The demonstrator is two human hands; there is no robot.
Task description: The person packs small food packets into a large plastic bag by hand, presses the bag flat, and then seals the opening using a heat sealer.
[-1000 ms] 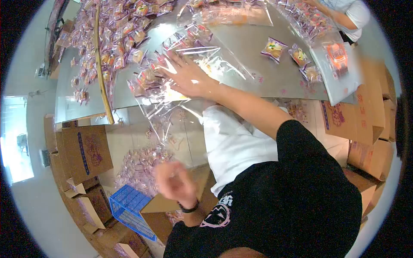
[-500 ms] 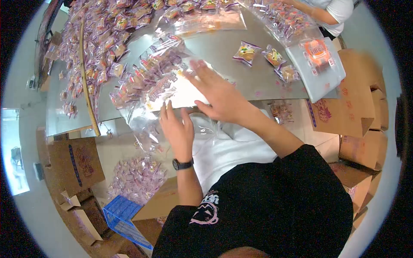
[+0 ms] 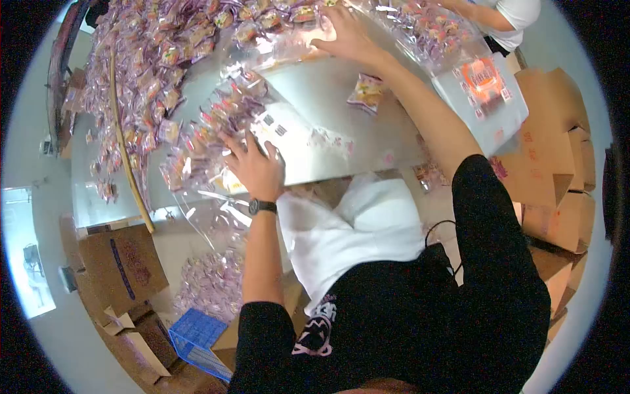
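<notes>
My left hand (image 3: pixel 254 165), with a dark watch on its wrist, rests with spread fingers on a clear plastic bag (image 3: pixel 223 121) filled with small wrapped snacks. The bag's loose end hangs over the table's near edge. My right hand (image 3: pixel 346 36) reaches to the far side of the metal table (image 3: pixel 312 88), its fingers apart over another clear bag (image 3: pixel 282 49). A single wrapped snack (image 3: pixel 367 92) lies below my right forearm.
A large heap of wrapped snacks (image 3: pixel 141 59) covers the far left, with a wooden stick (image 3: pixel 119 125) across it. Printed flat bags (image 3: pixel 482 85) lie at the right. Cardboard boxes (image 3: pixel 125 266), a blue crate (image 3: pixel 197 331) and a co-worker's arm (image 3: pixel 485 14) are around.
My right hand has moved away from the filled bag to the table's far side. My left hand has shifted slightly up and left on the bag.
</notes>
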